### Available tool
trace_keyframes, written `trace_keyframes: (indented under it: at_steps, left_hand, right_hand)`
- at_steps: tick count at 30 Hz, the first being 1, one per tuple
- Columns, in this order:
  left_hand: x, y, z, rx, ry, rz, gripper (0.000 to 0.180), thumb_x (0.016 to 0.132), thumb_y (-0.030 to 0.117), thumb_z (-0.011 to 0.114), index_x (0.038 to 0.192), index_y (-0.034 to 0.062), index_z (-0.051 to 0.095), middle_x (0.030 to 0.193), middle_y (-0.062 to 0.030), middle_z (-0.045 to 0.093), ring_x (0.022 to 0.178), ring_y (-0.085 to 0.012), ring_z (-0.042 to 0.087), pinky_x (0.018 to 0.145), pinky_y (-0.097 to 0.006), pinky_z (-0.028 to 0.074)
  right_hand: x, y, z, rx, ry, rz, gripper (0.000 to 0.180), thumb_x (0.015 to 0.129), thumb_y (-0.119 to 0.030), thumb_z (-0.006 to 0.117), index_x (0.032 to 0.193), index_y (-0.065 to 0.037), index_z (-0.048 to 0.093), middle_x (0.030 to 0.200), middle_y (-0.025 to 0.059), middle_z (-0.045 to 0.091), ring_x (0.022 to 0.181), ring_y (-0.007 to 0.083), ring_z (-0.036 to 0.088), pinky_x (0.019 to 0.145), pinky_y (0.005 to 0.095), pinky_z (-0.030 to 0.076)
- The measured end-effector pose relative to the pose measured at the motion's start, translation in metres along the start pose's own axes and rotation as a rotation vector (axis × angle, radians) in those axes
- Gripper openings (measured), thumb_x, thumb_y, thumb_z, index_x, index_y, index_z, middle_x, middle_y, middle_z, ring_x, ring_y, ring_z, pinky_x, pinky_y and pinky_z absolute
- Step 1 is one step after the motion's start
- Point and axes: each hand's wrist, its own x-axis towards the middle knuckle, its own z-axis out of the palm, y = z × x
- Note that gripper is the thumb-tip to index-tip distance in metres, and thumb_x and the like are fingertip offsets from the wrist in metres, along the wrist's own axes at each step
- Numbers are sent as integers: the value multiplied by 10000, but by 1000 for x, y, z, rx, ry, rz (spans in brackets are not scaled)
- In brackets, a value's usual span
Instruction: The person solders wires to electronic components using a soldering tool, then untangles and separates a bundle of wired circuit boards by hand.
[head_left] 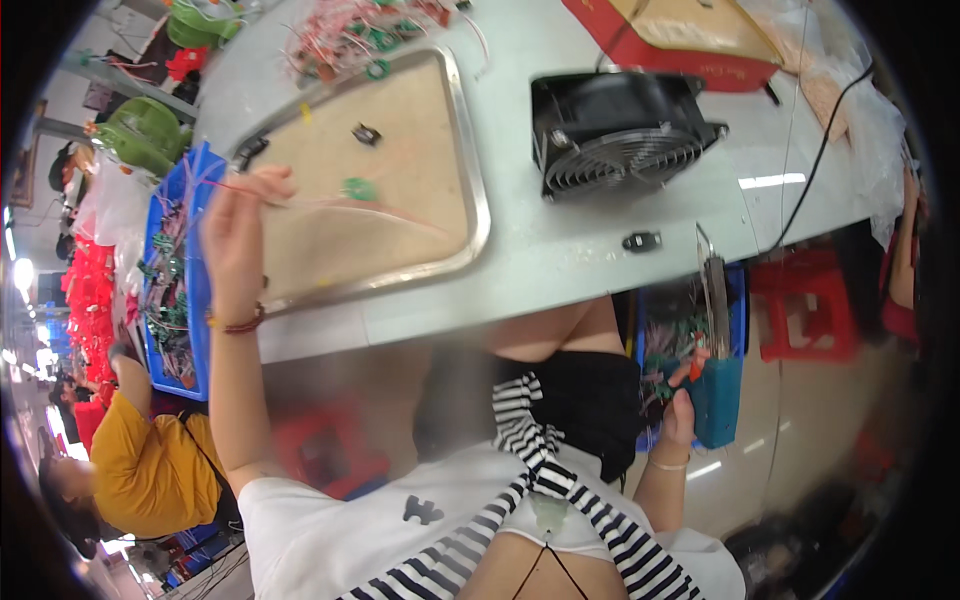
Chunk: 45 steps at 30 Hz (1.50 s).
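My left hand (238, 225) is over the left side of a metal-rimmed tray (478, 215), its fingers pinched on thin red and white wires (385, 210). The wires trail across the tray, passing close to a blurred green ring (359, 188); I cannot tell whether they join it. Two small black parts, one of them a black piece (367, 134), are also on the tray. Below the table's right side, my right hand (679, 415) is closed around a teal-handled tool (716, 400) with an orange-red trigger, a long metal body and a thin bent tip, like a soldering gun.
A black fan (622, 135) stands right of the tray, near a small black part (641, 241). Wired green rings (375, 35) are heaped behind. Blue bins (200, 330) of similar parts flank the table. A red box (680, 50), black cable (825, 145) and red stool (808, 310) are right.
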Motion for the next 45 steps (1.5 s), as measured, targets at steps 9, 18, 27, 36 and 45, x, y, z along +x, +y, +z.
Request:
trace_keyframes:
  at_steps: [9,18,27,36,45]
  left_hand:
    - [10,84,55,-880,-436,-89,390,986,355,549,1161,7,516,710,13,381,520,-39,344,415,-169,372]
    - [-21,109,148,-565,-1095,-571,168,861,75,701,876,-26,567,691,-54,675,609,-83,634,533,-178,446]
    - [-14,92,182,-317,-1286,-353,75,856,19,570,928,1,579,798,3,558,672,-35,455,558,-202,370]
    - [-19,73,184,-334,-1149,-344,86,843,-13,605,925,-1,628,827,-5,626,655,-25,485,522,-200,370]
    - [-15,72,187,-374,-998,-100,86,886,55,647,909,-24,669,822,-55,658,757,-130,593,657,-267,469]
  right_hand:
    - [3,-16,10,-37,80,-102,529,758,-299,665,1166,17,547,1093,137,569,773,186,561,825,340,414]
    - [-1,-14,-3,-31,104,-84,548,757,-272,657,1192,32,522,1125,176,555,734,193,560,730,339,429]
    - [-2,-23,-5,-4,98,-19,715,713,-341,844,1184,71,498,1125,137,586,761,176,607,696,274,484]
    - [-3,-18,3,3,83,-24,658,724,-299,800,1198,47,503,1120,127,561,744,181,593,667,280,469]
    - [2,-20,7,-3,65,-20,666,728,-338,809,1171,64,519,1132,133,554,737,185,599,650,268,467]
